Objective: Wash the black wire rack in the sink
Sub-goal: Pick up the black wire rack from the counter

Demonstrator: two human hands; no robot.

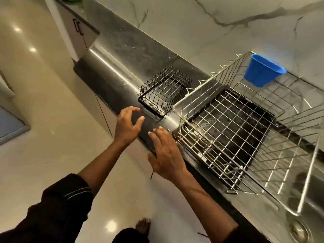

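Observation:
The black wire rack [164,92] stands on the steel counter, left of a large steel wire basket [245,130]. My left hand [127,125] hovers just short of the rack's near corner, fingers spread and loosely curved, holding nothing. My right hand [165,155] is over the counter's front edge, between rack and basket, fingers spread and empty. The sink [298,214] lies at the lower right, its drain showing, partly beneath the basket.
A blue plastic cup [262,71] hangs on the basket's far rim. A black tray [233,127] lies under the basket. The marble wall runs behind the counter [122,50]. A cabinet [77,32] stands at the far left. My bare foot [142,225] is on the glossy floor.

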